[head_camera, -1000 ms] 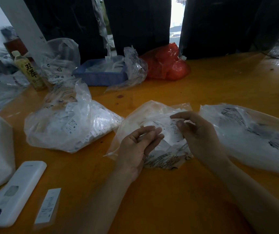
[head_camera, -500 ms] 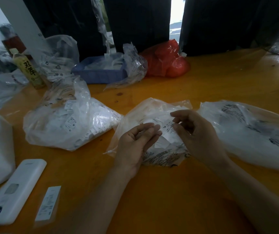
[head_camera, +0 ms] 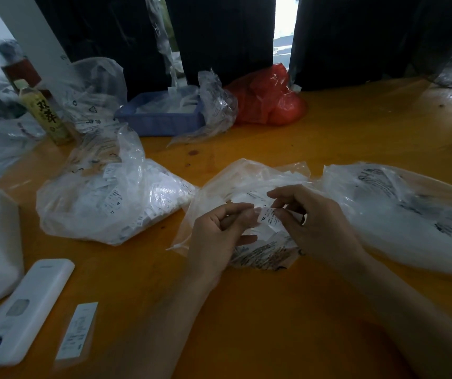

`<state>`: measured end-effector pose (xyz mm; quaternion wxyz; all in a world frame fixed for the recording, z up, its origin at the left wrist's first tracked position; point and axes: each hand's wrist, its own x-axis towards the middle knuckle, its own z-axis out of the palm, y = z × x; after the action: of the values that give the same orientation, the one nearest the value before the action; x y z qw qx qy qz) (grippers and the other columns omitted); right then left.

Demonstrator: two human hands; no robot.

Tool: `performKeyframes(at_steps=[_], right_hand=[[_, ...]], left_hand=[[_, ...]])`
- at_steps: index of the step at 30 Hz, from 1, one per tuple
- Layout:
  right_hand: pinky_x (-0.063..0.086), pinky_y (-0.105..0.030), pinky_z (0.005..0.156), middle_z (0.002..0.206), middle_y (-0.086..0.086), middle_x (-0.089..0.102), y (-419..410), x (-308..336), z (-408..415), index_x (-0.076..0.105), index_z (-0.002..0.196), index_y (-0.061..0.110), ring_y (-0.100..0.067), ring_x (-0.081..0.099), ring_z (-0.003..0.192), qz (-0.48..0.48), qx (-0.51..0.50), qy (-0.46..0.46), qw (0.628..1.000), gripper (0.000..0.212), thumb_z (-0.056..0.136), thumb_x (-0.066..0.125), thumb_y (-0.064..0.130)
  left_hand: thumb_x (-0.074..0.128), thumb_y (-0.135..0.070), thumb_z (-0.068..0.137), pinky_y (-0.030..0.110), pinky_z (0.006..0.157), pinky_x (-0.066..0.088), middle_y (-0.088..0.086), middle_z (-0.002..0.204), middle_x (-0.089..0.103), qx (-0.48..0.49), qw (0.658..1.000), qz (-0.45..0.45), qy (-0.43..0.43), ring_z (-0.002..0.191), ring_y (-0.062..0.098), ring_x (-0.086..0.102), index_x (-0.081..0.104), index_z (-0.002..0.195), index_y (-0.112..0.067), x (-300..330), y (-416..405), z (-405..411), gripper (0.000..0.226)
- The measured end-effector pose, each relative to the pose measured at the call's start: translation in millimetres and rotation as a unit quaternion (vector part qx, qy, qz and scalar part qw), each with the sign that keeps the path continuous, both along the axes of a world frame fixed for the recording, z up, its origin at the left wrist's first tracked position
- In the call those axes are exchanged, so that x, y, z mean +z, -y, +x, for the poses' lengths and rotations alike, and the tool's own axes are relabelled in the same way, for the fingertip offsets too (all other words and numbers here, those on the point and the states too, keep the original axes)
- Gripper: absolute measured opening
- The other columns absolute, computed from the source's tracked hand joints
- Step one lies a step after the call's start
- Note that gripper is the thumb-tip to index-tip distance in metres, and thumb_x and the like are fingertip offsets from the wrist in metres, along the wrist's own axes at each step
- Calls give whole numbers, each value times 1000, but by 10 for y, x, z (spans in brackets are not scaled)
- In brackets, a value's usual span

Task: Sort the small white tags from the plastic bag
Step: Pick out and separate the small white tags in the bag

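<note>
My right hand is now pinching a white tag marked XL, lifted over the plastic bag at table centre. My left hand, fingers curled, is closing in from nine o'clock; whether it's gripping anything, I cannot tell. One tag is coming out for sorting.

table: glossy orange wood | plastic bag: crinkled clear film | tag: paper
</note>
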<state>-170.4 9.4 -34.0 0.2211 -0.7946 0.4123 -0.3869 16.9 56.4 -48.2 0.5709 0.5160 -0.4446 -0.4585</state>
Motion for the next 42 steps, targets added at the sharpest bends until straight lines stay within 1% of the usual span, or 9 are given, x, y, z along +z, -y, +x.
performKeyframes(at_steps=[4, 8, 14, 17, 20, 22, 27, 32, 42], right_hand=[[50, -6, 75, 96, 26, 59, 23, -24, 0, 63, 128, 20, 9, 63, 90, 1, -2, -4, 1000, 36, 95, 68, 7], [44, 1, 75, 97, 29, 57, 19, -69, 24, 62, 128, 22, 20, 56, 94, 12, 3, -17, 1000, 36, 95, 68, 9], [52, -12, 74, 106, 26, 57, 33, -70, 20, 57, 131, 30, 0, 60, 89, 12, 23, -24, 999, 45, 93, 71, 11], [51, -7, 72, 108, 27, 52, 41, -60, 5, 56, 132, 31, 0, 59, 89, 13, 21, -34, 999, 48, 91, 72, 11], [51, -8, 72, 106, 27, 54, 46, -23, -21, 57, 130, 31, -1, 60, 88, 11, 0, -15, 1000, 48, 90, 73, 9], [51, -10, 72, 106, 26, 56, 37, -7, -27, 57, 129, 30, -2, 60, 87, 19, 1, -8, 1000, 48, 90, 73, 8], [48, -3, 76, 112, 20, 64, 11, -6, -6, 57, 136, 24, 3, 61, 94, 34, 11, -18, 999, 49, 92, 72, 10], [45, -1, 78, 108, 23, 64, 7, 2, -9, 62, 130, 25, 7, 60, 97, 31, 1, -19, 999, 40, 92, 72, 13], [45, -2, 76, 101, 22, 60, 3, 17, 6, 66, 123, 17, 7, 61, 84, -22, -27, -1, 999, 35, 90, 73, 7]], left_hand=[[81, -61, 70, 28, 68, 65, -1, 97, 83, 13, 1000, -5, -2, 95, 14, 80, 79, 106, -27, -2, -8, -4, 49], [79, -41, 85, 27, 68, 64, -1, 97, 83, 7, 1000, 9, 13, 93, 16, 80, 79, 107, -26, -29, -6, 3, 27], [76, -38, 89, 26, 68, 65, -4, 97, 83, -11, 999, 4, 48, 90, 13, 80, 79, 102, -34, -13, -23, -24, 14], [76, -30, 94, 25, 64, 63, -7, 97, 82, 3, 998, -7, 64, 88, 13, 80, 79, 102, -33, -10, -12, -15, 9], [76, -47, 87, 23, 61, 61, -8, 97, 83, 18, 998, -25, 62, 90, 12, 80, 78, 101, -33, 24, -24, -18, 20], [74, -54, 82, 24, 60, 61, -7, 99, 83, 21, 998, -24, 49, 92, 12, 80, 78, 104, -30, 36, -33, -19, 33], [73, -35, 96, 25, 65, 63, -2, 100, 83, 39, 999, 3, 8, 90, 16, 80, 80, 109, -18, -17, -8, -4, 23], [84, -39, 79, 26, 83, 63, 8, 104, 82, 28, 995, 29, -92, 100, 23, 80, 85, 97, -23, -9, 23, 4, 24], [93, -36, 57, 21, 81, 62, 15, 106, 81, -21, 983, 51, -174, 99, 26, 80, 86, 92, -19, 23, 43, 8, 40]])
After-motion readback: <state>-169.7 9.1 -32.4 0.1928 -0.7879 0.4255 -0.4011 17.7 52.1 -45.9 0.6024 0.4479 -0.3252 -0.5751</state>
